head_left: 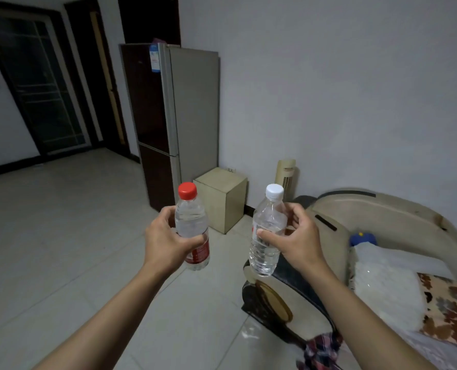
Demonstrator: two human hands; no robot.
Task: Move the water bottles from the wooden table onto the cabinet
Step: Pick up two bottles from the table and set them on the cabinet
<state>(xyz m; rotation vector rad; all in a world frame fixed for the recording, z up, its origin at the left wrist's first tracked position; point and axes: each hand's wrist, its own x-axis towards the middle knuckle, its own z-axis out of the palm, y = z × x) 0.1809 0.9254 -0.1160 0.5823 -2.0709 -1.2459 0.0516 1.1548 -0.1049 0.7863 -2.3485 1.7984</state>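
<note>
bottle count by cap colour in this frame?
Red-capped bottle, in the left hand grip: 1
White-capped bottle, in the right hand grip: 1
Total: 2

Between the two raised hands there is an open gap, with bare tiled floor below it. To the left the floor is wide and free up to the dark doors. Straight ahead stand the tall fridge and, just beside it, a low beige cabinet against the wall. A narrow tower fan stands near the cabinet. On the right, the sofa with pillows blocks the way.
</note>
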